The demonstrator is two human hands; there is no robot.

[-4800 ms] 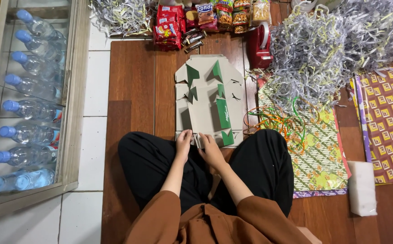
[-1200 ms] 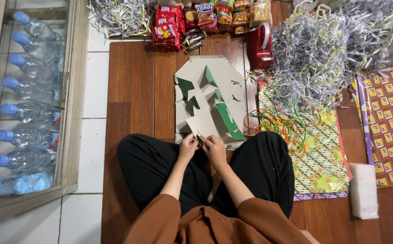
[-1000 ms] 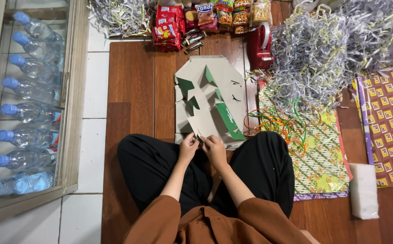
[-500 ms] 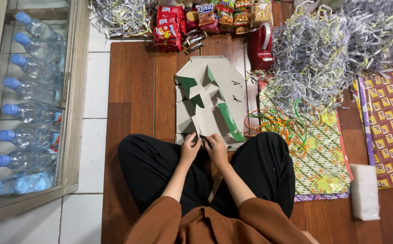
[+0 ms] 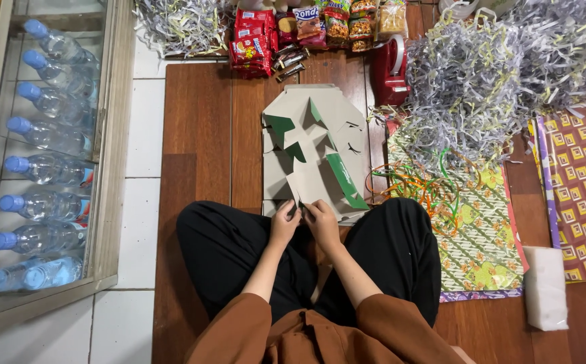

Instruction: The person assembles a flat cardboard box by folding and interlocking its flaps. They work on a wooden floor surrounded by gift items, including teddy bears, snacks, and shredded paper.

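A flat grey cardboard box blank (image 5: 310, 152) with green printed panels lies on the wooden floor in front of my crossed legs. My left hand (image 5: 284, 222) and my right hand (image 5: 322, 222) both pinch its near edge, close together, folding a flap there. Several flaps of the blank stand partly raised. My brown sleeves and black trousers fill the bottom of the view.
A glass cabinet (image 5: 114, 135) with blue-capped water bottles (image 5: 47, 168) stands at the left. Snack packets (image 5: 306, 27) and a red tape dispenser (image 5: 390, 71) lie beyond the blank. Shredded paper (image 5: 488, 74), patterned wrapping sheets (image 5: 579, 182) and a white foam block (image 5: 544, 286) lie at the right.
The cardboard blank has been turned and its flaps folded further; both hands stay at its near edge, shifting slightly as they work the fold.
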